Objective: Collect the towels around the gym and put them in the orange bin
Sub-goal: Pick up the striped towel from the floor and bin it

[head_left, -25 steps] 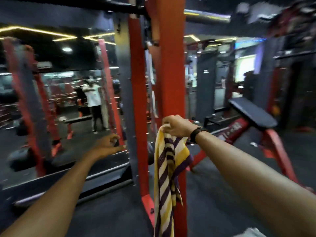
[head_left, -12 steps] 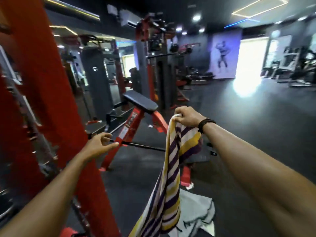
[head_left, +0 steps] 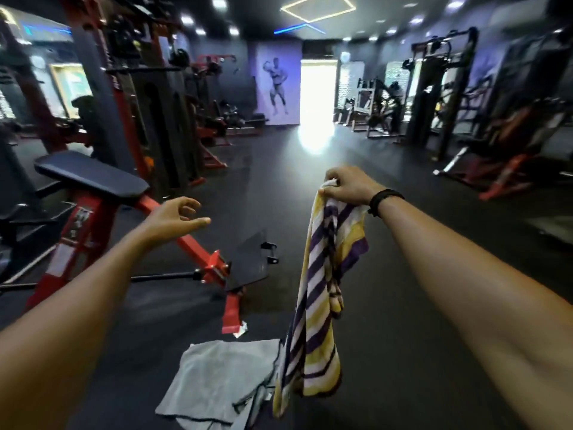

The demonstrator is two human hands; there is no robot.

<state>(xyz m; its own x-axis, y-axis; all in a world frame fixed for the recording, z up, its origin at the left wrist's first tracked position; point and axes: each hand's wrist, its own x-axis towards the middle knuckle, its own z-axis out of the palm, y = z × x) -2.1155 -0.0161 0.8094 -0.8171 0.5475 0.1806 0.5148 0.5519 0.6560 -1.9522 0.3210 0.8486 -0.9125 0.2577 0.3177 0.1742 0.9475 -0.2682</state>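
Right hand point(head_left: 348, 187) grips the striped towel point(head_left: 316, 305), which hangs down; left hand point(head_left: 173, 218) reaches out empty, fingers loose; grey towel point(head_left: 217, 380) lies on floor point(head_left: 387, 305).

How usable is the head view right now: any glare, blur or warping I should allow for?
Head view: the bright doorway is blown out and throws glare across the dark floor; machines at both edges smear with motion blur and wide-angle bending; the centre is sharper, so the striped towel in the right hand, the empty left hand and the grey towel read clearly.
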